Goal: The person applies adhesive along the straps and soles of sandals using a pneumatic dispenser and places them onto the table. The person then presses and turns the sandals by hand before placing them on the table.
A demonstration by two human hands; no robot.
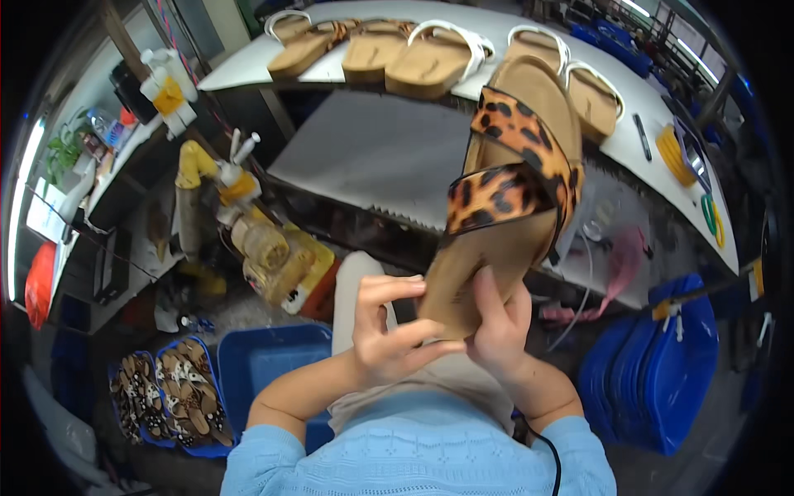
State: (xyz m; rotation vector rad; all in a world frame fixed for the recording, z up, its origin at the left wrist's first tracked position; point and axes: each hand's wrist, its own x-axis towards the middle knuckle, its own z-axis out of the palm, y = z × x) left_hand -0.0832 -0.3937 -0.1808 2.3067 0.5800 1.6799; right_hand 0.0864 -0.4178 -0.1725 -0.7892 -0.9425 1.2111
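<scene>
A sandal [504, 240] with a tan footbed and crossed leopard-print straps is held up in front of me, its toe pointing away toward the table. My right hand [500, 326] grips it by the heel, with the thumb pressed on the footbed and the other fingers mostly hidden beneath. At the left edge of the heel is my left hand [393, 331]; its fingers are bent but apart, and the fingertips touch or nearly touch the sandal's rim.
Across the white curved table [236, 70] stand several sandals, some with white straps [434, 62]. On its right lie a black pen [642, 136] and yellow tape rolls [676, 155]. A yellow machine [281, 256], blue bins of sandals [186, 388] and stacked blue bins [653, 372] surround me.
</scene>
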